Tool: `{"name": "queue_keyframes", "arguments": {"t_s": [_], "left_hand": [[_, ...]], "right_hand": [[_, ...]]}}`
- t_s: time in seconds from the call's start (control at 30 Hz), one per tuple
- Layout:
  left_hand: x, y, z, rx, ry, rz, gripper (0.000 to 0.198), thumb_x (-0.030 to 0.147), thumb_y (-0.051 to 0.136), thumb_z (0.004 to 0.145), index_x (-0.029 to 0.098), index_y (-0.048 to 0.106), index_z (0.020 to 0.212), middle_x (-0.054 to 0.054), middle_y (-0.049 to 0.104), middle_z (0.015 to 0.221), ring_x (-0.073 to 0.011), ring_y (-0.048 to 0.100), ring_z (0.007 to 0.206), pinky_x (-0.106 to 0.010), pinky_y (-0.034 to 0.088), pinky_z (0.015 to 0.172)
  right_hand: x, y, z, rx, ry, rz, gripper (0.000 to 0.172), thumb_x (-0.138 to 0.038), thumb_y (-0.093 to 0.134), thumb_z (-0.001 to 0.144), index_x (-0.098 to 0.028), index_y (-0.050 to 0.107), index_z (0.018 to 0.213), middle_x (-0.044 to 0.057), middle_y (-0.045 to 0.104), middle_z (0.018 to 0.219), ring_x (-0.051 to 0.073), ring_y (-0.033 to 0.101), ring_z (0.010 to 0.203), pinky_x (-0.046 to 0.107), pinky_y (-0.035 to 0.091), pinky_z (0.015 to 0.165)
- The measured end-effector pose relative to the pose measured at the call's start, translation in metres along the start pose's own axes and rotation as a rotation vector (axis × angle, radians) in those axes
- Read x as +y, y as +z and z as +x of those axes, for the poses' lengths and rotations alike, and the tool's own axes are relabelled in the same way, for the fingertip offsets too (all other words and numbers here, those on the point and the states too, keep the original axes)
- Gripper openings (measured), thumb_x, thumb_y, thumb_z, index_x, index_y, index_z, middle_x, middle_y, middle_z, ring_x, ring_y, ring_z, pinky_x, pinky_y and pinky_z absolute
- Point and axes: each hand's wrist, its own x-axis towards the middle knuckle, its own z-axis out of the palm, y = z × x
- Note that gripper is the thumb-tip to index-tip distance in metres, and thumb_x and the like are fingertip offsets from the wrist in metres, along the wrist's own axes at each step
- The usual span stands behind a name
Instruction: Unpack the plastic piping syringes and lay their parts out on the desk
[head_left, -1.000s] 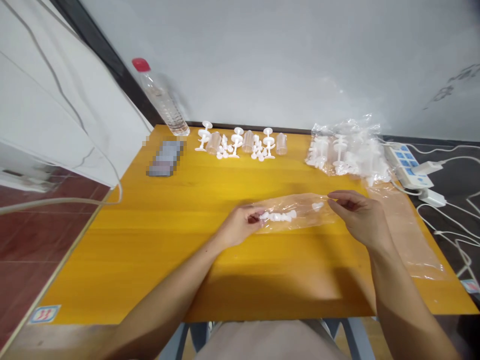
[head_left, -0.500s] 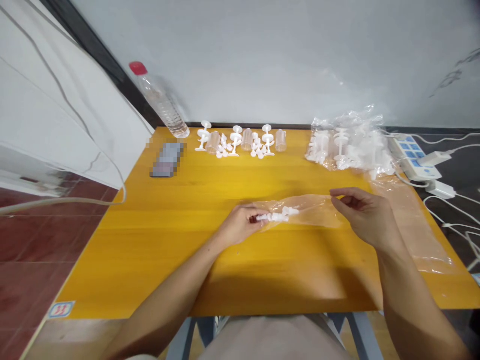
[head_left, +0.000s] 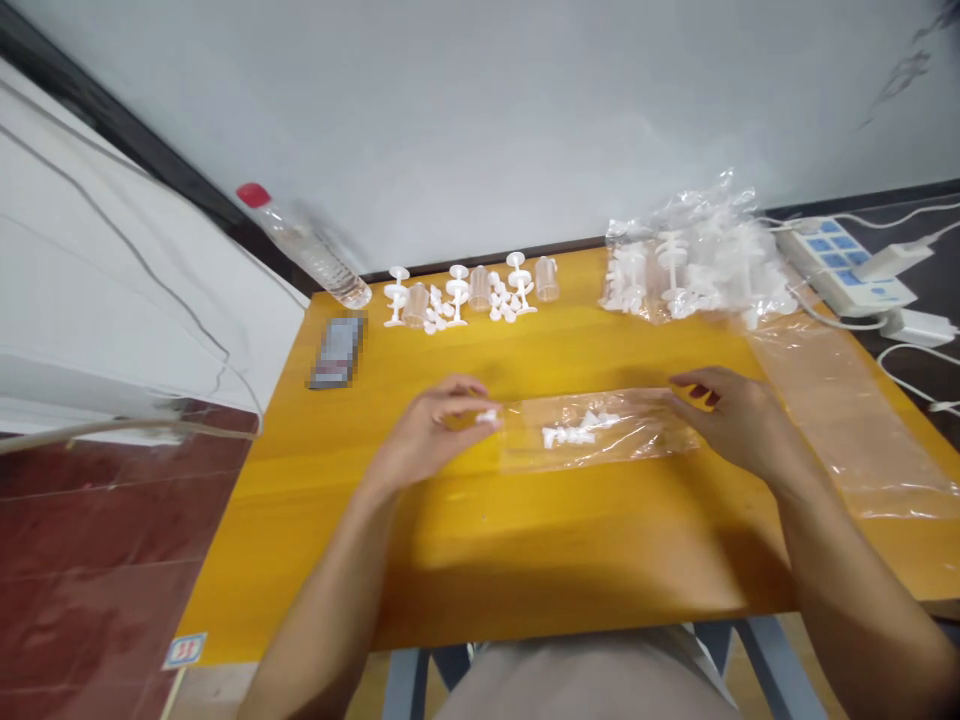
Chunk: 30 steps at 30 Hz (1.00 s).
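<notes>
A person's two bare forearms reach over a yellow wooden table (head_left: 570, 540). The left hand (head_left: 435, 428) pinches a small white plastic piece (head_left: 488, 415) between thumb and fingertips, just beside the open end of a long clear plastic bag (head_left: 600, 430) lying flat at the table's middle. The right hand (head_left: 731, 415), fingers curled, presses on the bag's other end. Several small white plastic pieces (head_left: 574, 433) sit inside the bag. Along the far edge stand white spool-shaped parts and clear small cups (head_left: 469, 293), with a tilted clear water bottle with a red cap (head_left: 304, 245) to their left and a crumpled clear bag of white parts (head_left: 694, 265) to their right. A white power strip (head_left: 847, 270) lies beyond the table.
</notes>
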Motion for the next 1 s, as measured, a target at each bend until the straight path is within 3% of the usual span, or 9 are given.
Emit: {"name": "queue_keyframes", "arguments": {"t_s": [0.07,0.13,0.3,0.4,0.5,0.67,0.77,0.87,1.0], "left_hand": [[0.013,-0.012,0.04,0.094,0.034,0.083,0.021,0.042,0.076,0.087,0.024,0.081,0.096,-0.004,0.074,0.097,-0.0152,0.063,0.082,-0.027,0.049,0.073],[0.023,-0.009,0.097,0.14,0.065,0.143,0.02,0.04,0.076,0.086,0.022,0.08,0.094,-0.002,0.074,0.089,-0.0146,0.061,0.077,-0.027,0.049,0.073],[0.018,0.043,0.245,0.13,0.112,0.281,0.014,0.022,0.075,0.081,0.018,0.078,0.094,-0.006,0.075,0.097,-0.0192,0.064,0.09,-0.032,0.048,0.087],[0.001,0.068,0.292,0.084,0.062,0.469,0.013,0.019,0.072,0.082,0.021,0.078,0.094,-0.006,0.076,0.1,-0.0239,0.064,0.099,-0.042,0.04,0.103],[-0.015,0.075,0.308,0.024,0.025,0.641,0.01,0.017,0.068,0.083,0.021,0.076,0.089,-0.008,0.075,0.098,-0.0298,0.062,0.109,-0.052,0.028,0.111],[-0.015,0.064,0.305,0.005,0.03,0.676,0.017,0.024,0.07,0.085,0.016,0.075,0.1,-0.009,0.074,0.105,-0.0311,0.055,0.12,-0.05,0.025,0.114],[0.004,0.045,0.272,0.123,0.086,0.527,0.028,0.026,0.07,0.088,0.013,0.074,0.112,-0.009,0.073,0.108,-0.027,0.059,0.113,-0.045,0.034,0.109],[0.025,0.017,0.196,0.159,0.142,0.34,0.022,0.029,0.068,0.091,0.017,0.077,0.106,-0.005,0.073,0.098,-0.0192,0.065,0.093,-0.033,0.047,0.091],[0.025,-0.007,0.065,0.02,-0.098,0.15,0.022,0.039,0.072,0.088,0.019,0.079,0.084,-0.001,0.073,0.075,-0.014,0.061,0.068,-0.024,0.048,0.063]], "right_hand": [[-0.018,0.007,0.006,0.054,-0.107,-0.014,0.029,-0.043,0.066,0.094,-0.019,0.077,0.104,0.009,0.076,0.101,0.021,0.07,0.08,0.034,0.054,0.071],[-0.037,0.021,0.011,0.099,-0.223,0.007,0.027,-0.038,0.063,0.096,-0.017,0.076,0.104,0.011,0.076,0.101,0.023,0.071,0.085,0.034,0.055,0.074],[-0.064,0.056,0.014,0.062,-0.383,-0.015,0.021,-0.029,0.059,0.1,-0.016,0.074,0.094,0.011,0.075,0.095,0.024,0.07,0.085,0.037,0.053,0.08],[-0.059,0.062,0.013,0.102,-0.363,-0.014,0.021,-0.03,0.059,0.101,-0.017,0.074,0.091,0.011,0.076,0.095,0.024,0.07,0.084,0.037,0.052,0.08],[-0.05,0.06,0.012,0.151,-0.338,0.022,0.021,-0.031,0.059,0.101,-0.017,0.074,0.095,0.01,0.076,0.099,0.023,0.07,0.088,0.037,0.053,0.083],[-0.041,0.055,0.015,0.162,-0.298,0.003,0.024,-0.034,0.058,0.102,-0.017,0.075,0.098,0.011,0.077,0.1,0.025,0.071,0.089,0.039,0.053,0.084],[-0.039,0.048,0.014,0.144,-0.262,-0.021,0.025,-0.036,0.057,0.102,-0.019,0.076,0.101,0.011,0.077,0.1,0.026,0.071,0.089,0.041,0.055,0.084],[-0.04,0.04,0.006,0.103,-0.26,-0.027,0.027,-0.038,0.057,0.101,-0.02,0.075,0.11,0.012,0.076,0.107,0.028,0.071,0.095,0.044,0.056,0.087],[-0.041,0.035,-0.011,0.048,-0.31,-0.068,0.028,-0.038,0.059,0.1,-0.021,0.073,0.117,0.013,0.073,0.119,0.031,0.069,0.107,0.048,0.055,0.095]]}}
